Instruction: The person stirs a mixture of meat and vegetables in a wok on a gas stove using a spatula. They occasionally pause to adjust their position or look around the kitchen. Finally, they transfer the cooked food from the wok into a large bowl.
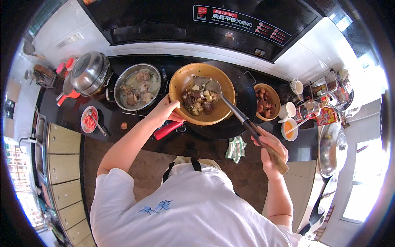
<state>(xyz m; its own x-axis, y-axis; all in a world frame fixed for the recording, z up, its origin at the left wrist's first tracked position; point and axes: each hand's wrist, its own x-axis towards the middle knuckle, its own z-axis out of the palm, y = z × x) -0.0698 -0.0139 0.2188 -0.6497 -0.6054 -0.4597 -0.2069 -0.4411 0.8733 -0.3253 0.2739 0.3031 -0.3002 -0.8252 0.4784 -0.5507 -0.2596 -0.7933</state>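
Note:
My left hand grips the near left rim of a yellow-brown bowl, thumb over the edge. Chunks of cooked food, pale and dark brown with green bits, lie in the bowl. Closed round the wooden end of a long handle, my right hand holds a metal spatula. The spatula's blade rests inside the bowl at the far side of the food. Under and beside the bowl is a dark wok, partly hidden by it. A red handle sticks out below my left hand.
A steel pot of meat in broth stands left, beside a lidded steamer and a small bowl of red food. On the right are a bowl of browned meat, a bowl of orange liquid and a folded cloth.

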